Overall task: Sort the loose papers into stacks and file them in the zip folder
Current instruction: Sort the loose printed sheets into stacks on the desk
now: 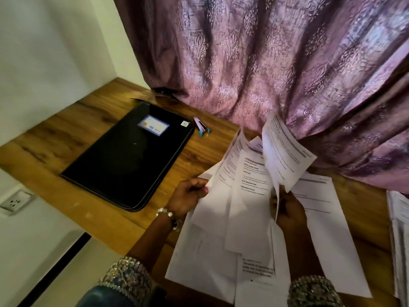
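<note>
My left hand (188,196) pinches the left edge of a fan of papers (243,196), fingers curled round the sheets. My right hand (290,213) grips another sheet (285,151) by its near edge and holds it raised, its long axis running up and away toward the curtain (265,63), far corner touching the cloth. More papers lie flat under both hands, long axes running from me toward the curtain, near ends hanging over the desk's (66,134) front edge. The folder (130,160) lies closed and flat left of the papers, well apart from them, long axis slanting from the near left to the far right, label (153,125) at its far end. A stapler (201,127) sits just beside the folder's far right corner. Bare wood shows between folder and papers. A second stack (398,229) lies right of the papers, at the frame's edge.
</note>
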